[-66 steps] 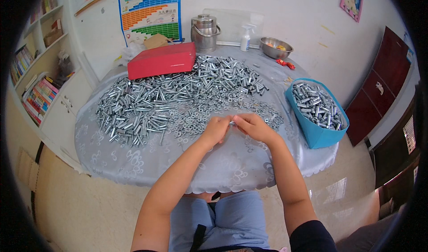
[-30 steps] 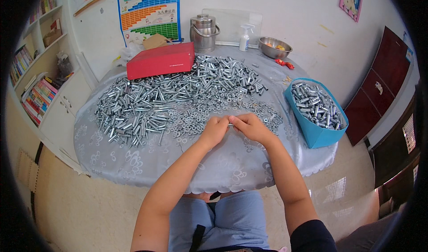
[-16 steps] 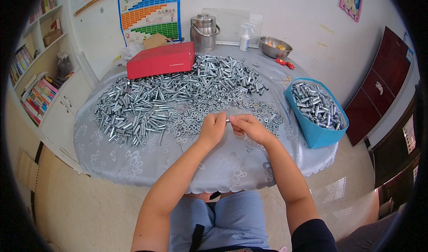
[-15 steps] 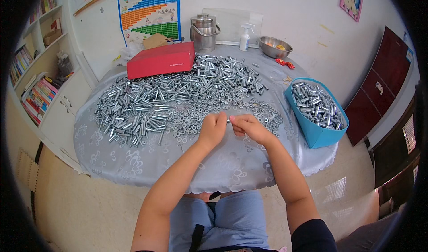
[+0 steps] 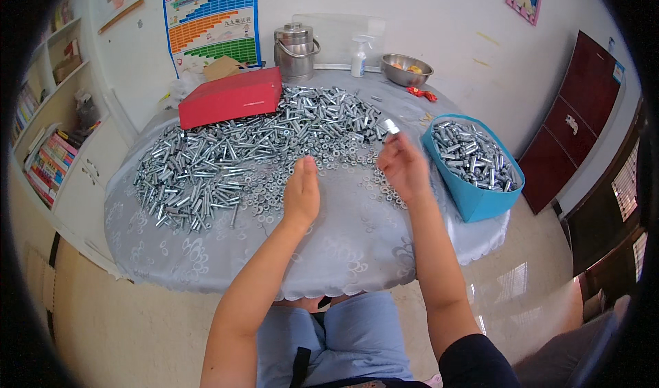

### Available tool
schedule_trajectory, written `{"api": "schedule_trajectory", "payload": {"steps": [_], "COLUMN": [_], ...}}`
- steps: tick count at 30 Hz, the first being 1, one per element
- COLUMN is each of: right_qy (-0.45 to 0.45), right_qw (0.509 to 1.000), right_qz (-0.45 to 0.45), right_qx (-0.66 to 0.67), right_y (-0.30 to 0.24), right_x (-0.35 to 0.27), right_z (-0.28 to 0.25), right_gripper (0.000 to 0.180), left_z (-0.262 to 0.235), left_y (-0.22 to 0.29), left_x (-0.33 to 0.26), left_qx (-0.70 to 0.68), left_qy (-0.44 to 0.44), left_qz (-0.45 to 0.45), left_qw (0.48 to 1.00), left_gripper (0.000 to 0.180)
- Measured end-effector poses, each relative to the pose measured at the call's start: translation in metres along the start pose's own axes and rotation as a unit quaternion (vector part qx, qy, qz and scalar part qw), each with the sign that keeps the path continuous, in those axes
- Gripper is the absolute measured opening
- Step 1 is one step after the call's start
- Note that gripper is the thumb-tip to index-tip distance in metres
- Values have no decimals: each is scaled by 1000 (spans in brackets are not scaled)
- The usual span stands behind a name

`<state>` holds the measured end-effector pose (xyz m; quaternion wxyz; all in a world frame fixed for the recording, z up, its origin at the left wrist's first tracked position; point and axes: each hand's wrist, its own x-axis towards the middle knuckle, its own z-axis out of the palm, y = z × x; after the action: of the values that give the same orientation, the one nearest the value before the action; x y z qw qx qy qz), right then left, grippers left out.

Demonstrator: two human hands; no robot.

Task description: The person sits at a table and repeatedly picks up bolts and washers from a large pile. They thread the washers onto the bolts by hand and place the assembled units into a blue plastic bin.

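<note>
Your hands are apart over the table, one empty, one carrying a bolt.

A heap of bolts covers the cloth on your left, with a red box behind it. Your left hand hovers by the loose washers, fingers relaxed and holding nothing. Your right hand is raised, fingers pinched on a single bolt (held near the fingertips), just left of the blue bin of bolts.
</note>
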<state>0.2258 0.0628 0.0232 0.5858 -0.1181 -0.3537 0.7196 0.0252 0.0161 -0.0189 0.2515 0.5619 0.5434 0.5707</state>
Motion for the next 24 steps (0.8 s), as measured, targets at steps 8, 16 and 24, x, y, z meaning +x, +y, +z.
{"api": "schedule_trajectory", "payload": {"steps": [8, 16, 24], "right_qy": [-47, -61, -25], "right_qw": [940, 950, 946], "right_qz": [-238, -184, -172], "right_qx": [241, 244, 273], "right_y": [-52, -46, -45], "right_x": [-12, -10, -9], "right_z": [-19, -18, -20], "right_gripper": [42, 38, 33], "left_z": [9, 3, 2], "left_y": [-6, 2, 0], "left_x": [-2, -1, -1], "left_qx": [1, 19, 23], "left_qy": [26, -4, 14], "left_qz": [53, 31, 54], "left_qw": [998, 999, 998], "left_gripper": [45, 44, 41]}}
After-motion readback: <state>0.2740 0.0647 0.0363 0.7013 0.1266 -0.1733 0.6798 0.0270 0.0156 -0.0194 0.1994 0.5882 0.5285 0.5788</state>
